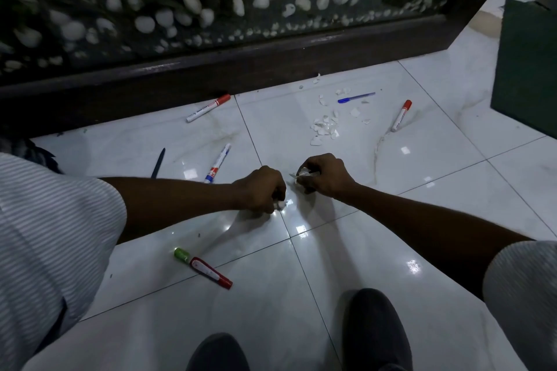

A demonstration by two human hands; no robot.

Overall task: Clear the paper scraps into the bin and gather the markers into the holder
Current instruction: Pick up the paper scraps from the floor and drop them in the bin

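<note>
My right hand (327, 173) has its fingers curled around a small bunch of white paper scraps (303, 175), which show between thumb and fingers. My left hand (261, 188) is just beside it, knuckles up, fingers curled down to the floor (346, 250), and it pinches 1 white scrap (281, 205) at the fingertips.

I judge the task is at its beginning. Only these few scraps are collected, and none is in a bin; I see no bin and no holder in this view. A bigger heap of scraps (325, 127) lies further away, toward the dark wooden ledge (271, 60), with loose pieces scattered up to that ledge.

No marker is gathered yet. I count 5 on the floor: 1 red-capped marker (208, 108) close to the ledge, 1 blue marker (217, 163) just beyond my left forearm, 1 red marker (401, 115) to the right of the heap, 1 blue pen (356, 97) near the ledge, and 1 green-capped marker (202, 267) nearest to me. A dark pen (158, 163) lies at the left.
</note>
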